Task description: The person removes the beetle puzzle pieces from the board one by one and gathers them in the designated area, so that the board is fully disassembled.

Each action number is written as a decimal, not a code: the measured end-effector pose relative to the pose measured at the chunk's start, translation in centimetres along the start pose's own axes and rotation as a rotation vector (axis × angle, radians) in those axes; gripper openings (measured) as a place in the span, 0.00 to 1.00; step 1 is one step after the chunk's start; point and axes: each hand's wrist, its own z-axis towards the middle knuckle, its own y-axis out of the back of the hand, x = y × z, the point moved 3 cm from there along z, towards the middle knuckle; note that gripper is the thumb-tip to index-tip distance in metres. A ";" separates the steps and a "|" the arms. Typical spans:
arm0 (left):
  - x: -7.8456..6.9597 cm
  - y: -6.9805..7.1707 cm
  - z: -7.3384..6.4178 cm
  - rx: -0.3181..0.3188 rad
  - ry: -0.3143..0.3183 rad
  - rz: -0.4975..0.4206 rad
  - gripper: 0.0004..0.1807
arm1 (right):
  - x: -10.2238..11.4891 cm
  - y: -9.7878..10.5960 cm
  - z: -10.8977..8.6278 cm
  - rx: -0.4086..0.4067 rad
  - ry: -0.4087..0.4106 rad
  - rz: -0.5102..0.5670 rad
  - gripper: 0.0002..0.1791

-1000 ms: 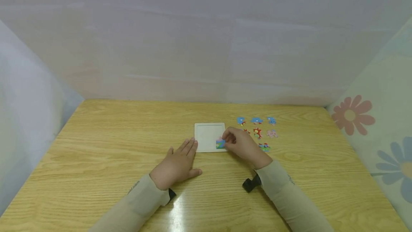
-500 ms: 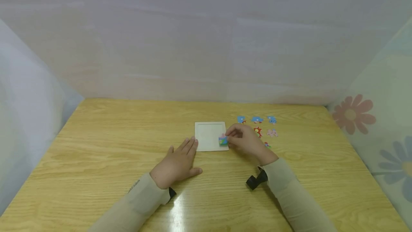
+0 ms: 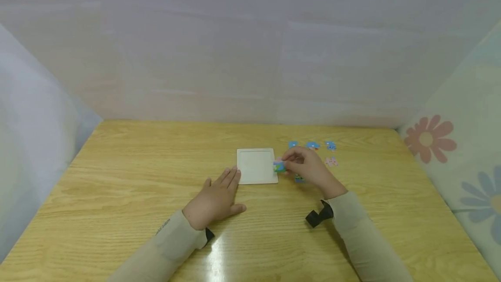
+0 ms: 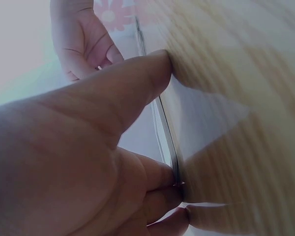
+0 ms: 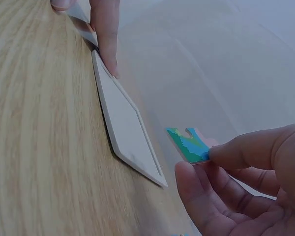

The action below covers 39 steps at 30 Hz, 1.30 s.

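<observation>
A white puzzle tray (image 3: 256,166) with a low raised rim lies flat on the wooden table. My left hand (image 3: 213,199) lies with its fingers extended, fingertips touching the tray's left edge. Between the thumb and fingers of my right hand (image 3: 309,169) is a jigsaw puzzle piece (image 5: 189,145), printed green, blue and pink. In the head view this piece overlaps the tray's right edge; in the right wrist view it hangs above the surface, apart from the tray. The left wrist view shows the left thumb (image 4: 152,73) close to the tabletop.
To the right of the tray lie more puzzle pieces, among them a blue one (image 3: 330,145) and a pink one (image 3: 331,161); the right hand covers some. A pale cloth wall (image 3: 250,55) rises behind the table, with a flowered one (image 3: 469,142) at the right.
My right hand has moved rightward with the puzzle piece, from over the tray's lower right corner to its right edge. The left hand has stayed in place.
</observation>
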 end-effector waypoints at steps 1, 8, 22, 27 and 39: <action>0.0 0.0 0.0 0.002 0.002 0.002 0.50 | -0.1 0.2 0.0 0.000 0.001 -0.003 0.09; 0.0 0.1 -0.1 -0.001 0.000 0.002 0.50 | -1.0 1.8 -0.6 -0.042 -0.061 0.008 0.09; -0.1 -0.4 0.1 -0.006 -0.009 0.005 0.50 | -4.4 5.3 -2.7 -0.130 -0.169 -0.007 0.13; -0.1 -0.4 0.2 -0.002 -0.007 0.012 0.50 | -4.7 6.7 -3.5 -0.149 -0.176 -0.014 0.15; 0.3 -0.4 0.4 -0.015 -0.004 0.009 0.51 | -4.5 9.3 -4.3 -0.123 -0.154 -0.069 0.15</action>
